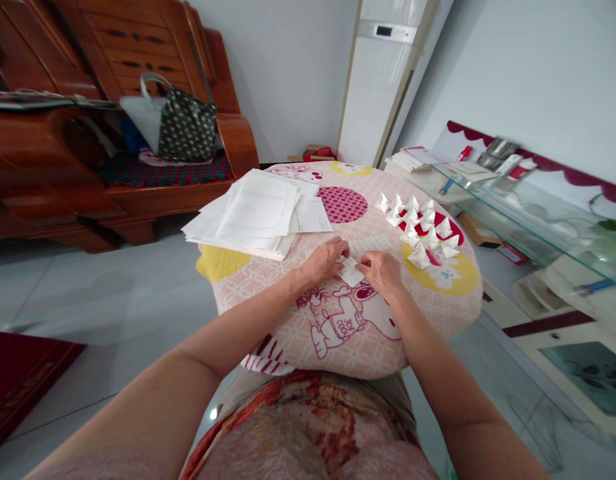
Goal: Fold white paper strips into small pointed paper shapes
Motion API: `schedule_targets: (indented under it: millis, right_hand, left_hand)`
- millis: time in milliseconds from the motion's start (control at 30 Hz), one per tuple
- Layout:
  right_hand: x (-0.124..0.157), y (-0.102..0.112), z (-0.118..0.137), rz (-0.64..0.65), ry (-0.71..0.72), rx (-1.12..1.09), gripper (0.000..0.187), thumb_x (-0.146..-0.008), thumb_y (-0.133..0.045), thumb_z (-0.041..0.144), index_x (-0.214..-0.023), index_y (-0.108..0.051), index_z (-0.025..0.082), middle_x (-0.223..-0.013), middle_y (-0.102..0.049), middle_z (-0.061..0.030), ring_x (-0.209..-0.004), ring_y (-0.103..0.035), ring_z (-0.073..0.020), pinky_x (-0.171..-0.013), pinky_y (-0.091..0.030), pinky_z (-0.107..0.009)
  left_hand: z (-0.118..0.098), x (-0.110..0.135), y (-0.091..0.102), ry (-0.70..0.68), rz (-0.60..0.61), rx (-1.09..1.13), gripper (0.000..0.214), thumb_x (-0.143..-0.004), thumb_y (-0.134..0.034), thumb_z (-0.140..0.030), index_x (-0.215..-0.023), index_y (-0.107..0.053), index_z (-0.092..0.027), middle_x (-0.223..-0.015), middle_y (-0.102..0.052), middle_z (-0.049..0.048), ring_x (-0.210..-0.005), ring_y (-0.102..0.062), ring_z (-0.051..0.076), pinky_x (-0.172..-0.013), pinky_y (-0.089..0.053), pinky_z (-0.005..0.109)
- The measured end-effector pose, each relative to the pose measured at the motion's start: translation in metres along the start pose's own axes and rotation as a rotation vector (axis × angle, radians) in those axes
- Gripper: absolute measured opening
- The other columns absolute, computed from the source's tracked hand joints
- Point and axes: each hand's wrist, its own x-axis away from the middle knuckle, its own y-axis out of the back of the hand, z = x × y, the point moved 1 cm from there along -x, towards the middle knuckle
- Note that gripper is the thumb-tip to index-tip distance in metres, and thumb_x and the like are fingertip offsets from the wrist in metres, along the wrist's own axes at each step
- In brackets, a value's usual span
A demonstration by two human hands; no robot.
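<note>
A small folded piece of white paper lies on a round table covered by a pink cartoon-print cloth. My left hand pinches its left edge with curled fingers. My right hand grips its right edge the same way. Both hands press the paper against the cloth near the table's middle.
A stack of white sheets lies at the table's far left. Several folded white paper shapes cluster at the far right. A wooden bench with a dotted bag stands left, and a glass shelf unit stands right.
</note>
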Motion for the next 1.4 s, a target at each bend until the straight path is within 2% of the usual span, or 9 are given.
schedule_targets:
  millis: [100,267,400,500,633,767,1133,1300,1400]
  right_hand:
    - [0.005,0.004,0.001,0.005,0.136,0.012,0.014,-0.084,-0.065,0.013,-0.076,-0.075,0.019,-0.083,-0.072,-0.0089,-0.077,-0.064,-0.0218,-0.067,-0.041,-0.031]
    - [0.012,0.008,-0.005,0.143,0.346,-0.139,0.029,-0.077,-0.055,-0.001,-0.078,-0.076,0.018,-0.081,-0.068,-0.006,-0.076,-0.063,-0.0193,-0.07,-0.044,-0.029]
    - [0.014,0.014,-0.01,0.214,0.404,-0.226,0.023,-0.075,-0.065,0.003,-0.088,-0.077,0.018,-0.088,-0.067,-0.0045,-0.08,-0.062,-0.0184,-0.074,-0.048,-0.03]
    - [0.014,0.017,-0.009,0.237,0.409,-0.237,0.014,-0.079,-0.072,0.01,-0.089,-0.076,0.019,-0.091,-0.067,-0.0053,-0.084,-0.062,-0.0193,-0.078,-0.049,-0.032]
    - [0.014,0.018,-0.006,0.236,0.424,-0.239,0.016,-0.089,-0.063,0.014,-0.079,-0.074,0.019,-0.085,-0.066,-0.0052,-0.079,-0.06,-0.0175,-0.075,-0.046,-0.031]
    - [0.012,0.016,-0.007,0.177,0.373,-0.266,0.028,-0.094,-0.056,0.017,-0.07,-0.069,0.019,-0.077,-0.063,-0.0039,-0.072,-0.057,-0.0161,-0.069,-0.042,-0.029]
    - [0.005,0.011,-0.014,0.133,0.204,-0.291,0.02,-0.08,-0.068,0.017,-0.06,-0.068,0.019,-0.067,-0.061,-0.0021,-0.066,-0.056,-0.0165,-0.065,-0.039,-0.029]
    - [0.001,0.017,-0.01,0.171,0.066,-0.297,0.022,-0.075,-0.07,0.019,-0.054,-0.065,0.017,-0.056,-0.056,0.0013,-0.058,-0.05,-0.0132,-0.059,-0.033,-0.028]
    - [-0.001,0.022,-0.008,0.245,-0.049,-0.333,0.018,-0.074,-0.071,0.023,-0.058,-0.068,0.017,-0.051,-0.053,0.0032,-0.053,-0.048,-0.0123,-0.056,-0.032,-0.027]
  left_hand:
    - [-0.001,0.0,-0.001,-0.123,0.124,0.051,0.023,-0.076,-0.056,0.002,-0.086,-0.068,-0.016,-0.087,-0.066,0.0044,-0.081,-0.06,0.016,-0.079,-0.047,0.027]
    - [-0.003,0.002,0.005,-0.176,0.204,0.079,0.025,-0.079,-0.055,0.0,-0.086,-0.073,-0.016,-0.089,-0.069,0.0053,-0.082,-0.063,0.016,-0.079,-0.046,0.026]
    - [-0.003,0.003,0.013,-0.195,0.27,0.108,0.018,-0.078,-0.067,-0.009,-0.092,-0.076,-0.017,-0.089,-0.069,0.0045,-0.079,-0.061,0.016,-0.078,-0.045,0.027]
    - [-0.002,0.003,0.016,-0.177,0.293,0.089,0.025,-0.073,-0.077,-0.017,-0.098,-0.075,-0.017,-0.092,-0.067,0.0044,-0.079,-0.059,0.017,-0.076,-0.044,0.027]
    - [-0.002,0.003,0.014,-0.17,0.293,0.052,0.021,-0.076,-0.075,-0.016,-0.097,-0.073,-0.017,-0.095,-0.067,0.0055,-0.083,-0.059,0.018,-0.077,-0.043,0.027]
    - [-0.002,0.003,0.012,-0.16,0.265,0.051,0.009,-0.082,-0.066,-0.013,-0.088,-0.072,-0.016,-0.09,-0.066,0.005,-0.08,-0.058,0.017,-0.075,-0.042,0.027]
    - [0.001,-0.003,0.01,0.055,0.17,0.065,0.012,-0.082,-0.067,-0.019,-0.073,-0.075,-0.015,-0.07,-0.066,0.002,-0.067,-0.054,0.014,-0.065,-0.036,0.026]
    - [0.004,-0.007,0.013,0.146,0.221,0.019,0.019,-0.083,-0.064,-0.024,-0.076,-0.077,-0.014,-0.065,-0.066,0.0003,-0.062,-0.053,0.012,-0.062,-0.033,0.025]
    - [0.007,-0.009,0.016,0.184,0.247,0.012,0.02,-0.083,-0.065,-0.026,-0.074,-0.078,-0.014,-0.058,-0.062,-0.0013,-0.057,-0.05,0.011,-0.06,-0.032,0.025]
